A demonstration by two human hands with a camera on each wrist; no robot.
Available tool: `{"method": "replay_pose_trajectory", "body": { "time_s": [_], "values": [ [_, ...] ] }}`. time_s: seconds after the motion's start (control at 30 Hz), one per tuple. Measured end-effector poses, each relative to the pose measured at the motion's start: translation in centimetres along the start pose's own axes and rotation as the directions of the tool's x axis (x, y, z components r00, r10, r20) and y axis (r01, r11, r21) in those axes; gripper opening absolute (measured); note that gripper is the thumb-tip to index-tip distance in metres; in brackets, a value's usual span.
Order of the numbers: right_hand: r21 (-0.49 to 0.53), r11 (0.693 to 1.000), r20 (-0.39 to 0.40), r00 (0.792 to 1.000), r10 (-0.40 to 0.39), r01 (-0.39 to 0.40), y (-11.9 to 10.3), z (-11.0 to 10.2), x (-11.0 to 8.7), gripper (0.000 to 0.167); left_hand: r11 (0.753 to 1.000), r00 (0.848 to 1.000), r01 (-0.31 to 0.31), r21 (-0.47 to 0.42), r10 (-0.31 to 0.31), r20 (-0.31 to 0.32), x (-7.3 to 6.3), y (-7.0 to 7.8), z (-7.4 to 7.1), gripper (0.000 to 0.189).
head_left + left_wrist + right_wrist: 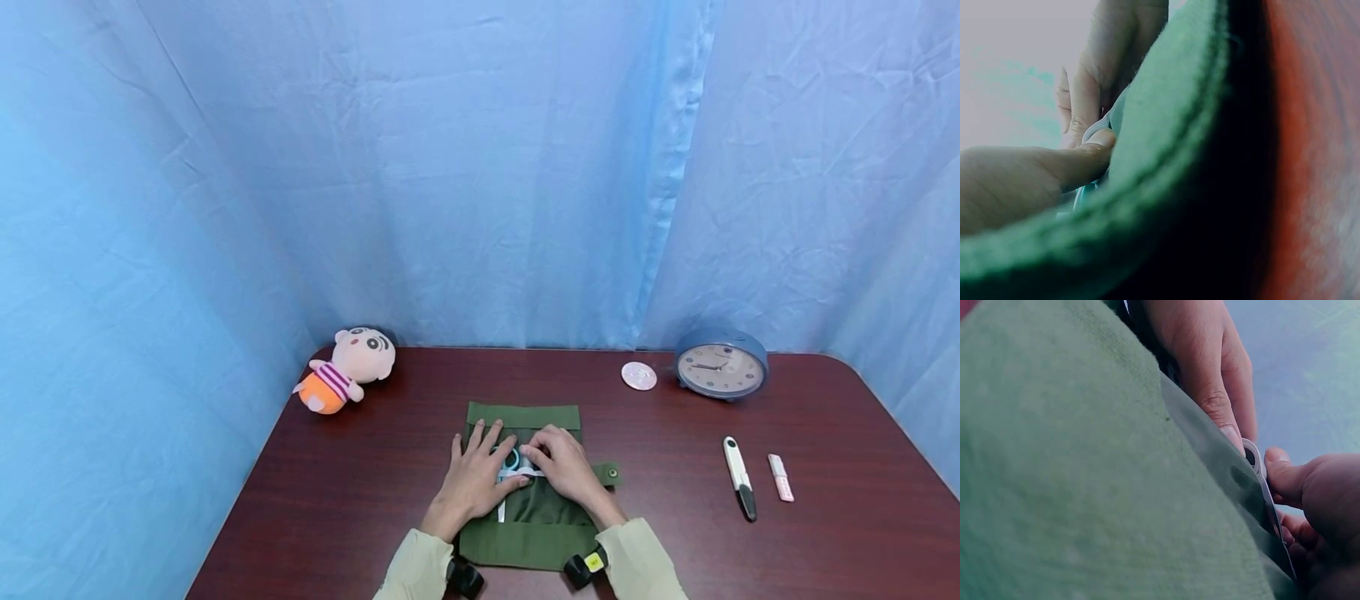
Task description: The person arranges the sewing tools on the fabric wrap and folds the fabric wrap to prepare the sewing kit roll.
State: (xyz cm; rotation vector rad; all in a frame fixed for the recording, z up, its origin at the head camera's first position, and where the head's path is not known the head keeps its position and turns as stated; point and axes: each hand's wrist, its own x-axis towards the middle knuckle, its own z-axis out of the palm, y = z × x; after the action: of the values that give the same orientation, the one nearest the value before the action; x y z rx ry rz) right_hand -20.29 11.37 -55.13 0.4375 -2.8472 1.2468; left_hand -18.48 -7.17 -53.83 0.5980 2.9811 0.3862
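Note:
A green cloth tool roll (pixel 525 542) lies unfolded on the table, with a white elastic band (pixel 531 472) across its middle. Scissors with light-blue handles (pixel 512 459) sit at the band. My left hand (pixel 474 482) rests on the roll with fingers spread, its thumb (pixel 1102 139) pressing the band beside a raised loop (pixel 1249 450). From the other side my right hand (pixel 566 467) has curled fingers and thumb at the same loop, pinching the band. Part of the scissors is hidden by the left hand and the band.
A plush doll (pixel 341 375) lies at the back left. Toward the back right are a round pinkish-white disc (pixel 639 376) and a blue alarm clock (pixel 722 367). A white-and-black handled tool (pixel 738 475) and a small pink-and-white stick (pixel 781 477) lie on the right.

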Motion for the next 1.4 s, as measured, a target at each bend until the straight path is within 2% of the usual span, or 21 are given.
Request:
{"method": "replay_pose_trajectory", "body": {
  "time_s": [0.27, 0.63, 0.8, 1.4],
  "values": [
    [0.009, 1.0, 0.01, 1.0, -0.023, 0.023, 0.18, 0.14, 0.04, 0.021, 1.0, 1.0, 0.005, -0.004, -0.005, 0.004, -0.07, -0.05, 0.05, 0.065],
    [0.017, 0.99, -0.002, 0.99, -0.138, 0.138, 0.67, -0.01, -0.23, 0.02, 1.0, 1.0, 0.007, -0.001, -0.007, 0.014, -0.06, -0.1, 0.22, 0.065],
    [0.005, 0.99, -0.015, 0.99, -0.141, 0.142, 0.62, 0.01, -0.27, 0.02, 1.0, 1.0, 0.005, -0.002, -0.005, 0.014, 0.01, -0.09, 0.26, 0.065],
    [0.019, 0.986, 0.036, 0.985, -0.167, 0.166, 0.81, -0.3, -0.13, 0.024, 1.0, 1.0, -0.004, -0.029, 0.005, 0.023, 0.09, -0.14, 0.07, 0.067]
  ]
}}
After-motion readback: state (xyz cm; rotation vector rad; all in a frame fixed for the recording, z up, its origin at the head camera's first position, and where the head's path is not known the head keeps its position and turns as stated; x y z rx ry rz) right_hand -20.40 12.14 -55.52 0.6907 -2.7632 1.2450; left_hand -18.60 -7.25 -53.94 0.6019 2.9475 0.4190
